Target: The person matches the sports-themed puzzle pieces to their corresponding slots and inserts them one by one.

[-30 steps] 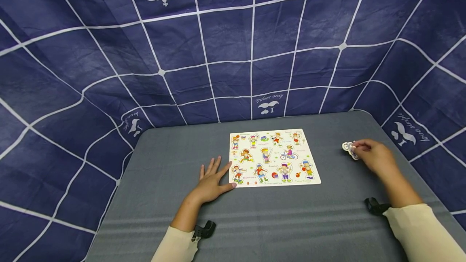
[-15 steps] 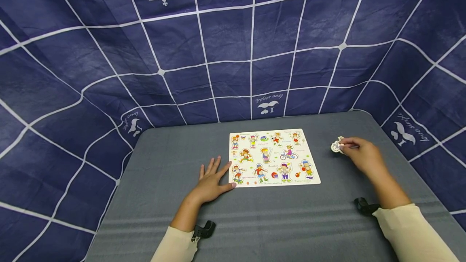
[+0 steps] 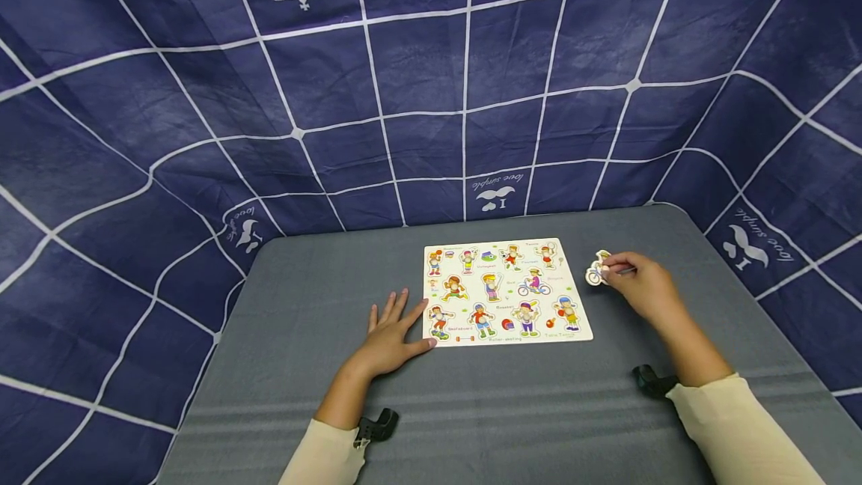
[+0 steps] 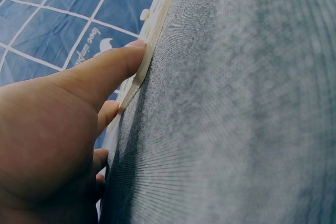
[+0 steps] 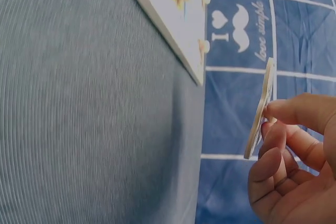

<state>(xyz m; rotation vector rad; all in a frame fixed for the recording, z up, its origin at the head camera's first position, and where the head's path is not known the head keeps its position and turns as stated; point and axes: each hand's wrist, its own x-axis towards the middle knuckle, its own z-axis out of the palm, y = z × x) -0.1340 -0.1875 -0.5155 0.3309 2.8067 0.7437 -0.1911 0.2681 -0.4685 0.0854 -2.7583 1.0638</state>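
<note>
A white puzzle board printed with sporting figures lies on the grey table. My left hand lies flat on the table, its thumb touching the board's near left corner; the left wrist view shows that thumb against the board edge. My right hand hovers just right of the board and pinches a small cyclist puzzle piece above the table. In the right wrist view the piece is edge-on between my fingertips, with the board beyond it.
A dark blue cloth with a white grid rises behind and at both sides of the table. Black wrist-camera mounts sit by my sleeves. Grey tabletop stretches in front of the board.
My right hand has carried the cyclist piece leftward, from the table's right side to just beside the board's right edge. The left hand has stayed put.
</note>
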